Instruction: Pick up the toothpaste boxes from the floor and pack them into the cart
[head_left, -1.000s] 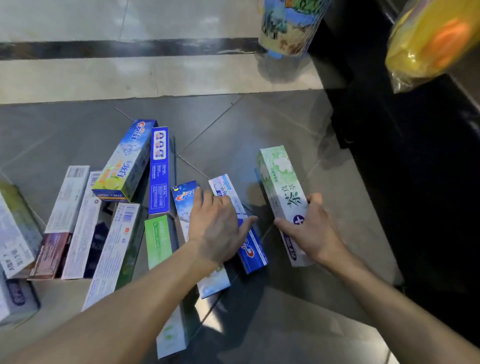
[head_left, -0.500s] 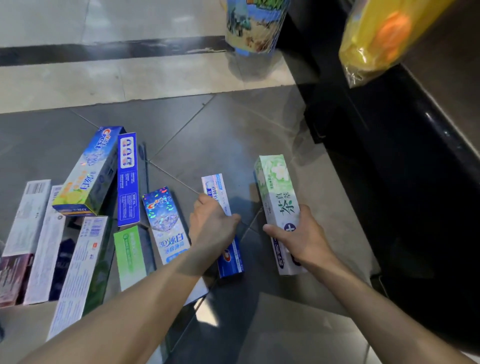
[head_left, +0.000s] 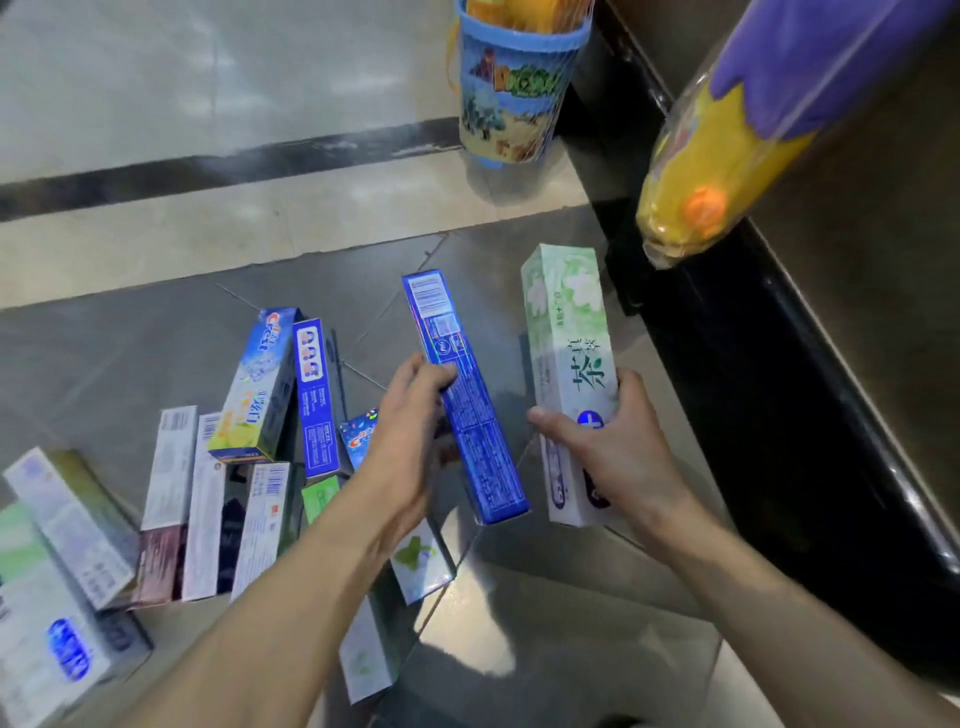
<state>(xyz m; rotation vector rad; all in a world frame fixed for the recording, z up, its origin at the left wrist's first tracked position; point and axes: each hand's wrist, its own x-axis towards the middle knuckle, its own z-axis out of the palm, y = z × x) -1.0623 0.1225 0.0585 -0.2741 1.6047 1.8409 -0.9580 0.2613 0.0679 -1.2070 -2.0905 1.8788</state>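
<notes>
Down at floor level, the left hand (head_left: 410, 441) has its fingers curled round a blue toothpaste box (head_left: 464, 395), gripping it near the middle, with the long box running up and away past the fingertips. Just beside it the right hand (head_left: 608, 441) holds a pale green toothpaste box (head_left: 566, 332), thumb across the front face and fingers wrapped behind, so those fingers are mostly hidden. Both boxes look raised off the grey floor tiles (head_left: 156, 353); a narrow gap separates them.

Beyond the right hand's knuckles stands a dark black cabinet edge (head_left: 779, 415), close to the green box, leaving little room on that side. Ahead of both sets of fingertips the tiles lie open as far as a blue printed bucket (head_left: 511, 88). A yellow and purple wrapped item (head_left: 727, 145) hangs above the cabinet, its top cut off by the frame.

Outward from the left hand lies the heap of remaining boxes (head_left: 218, 499), overlapping one another on the floor. The left forearm covers several of them, a sparkly blue one (head_left: 361, 434) showing only its end. The boxes at the far left edge are blurred and partly cut off, their print unreadable. No cart can be made out for certain.
</notes>
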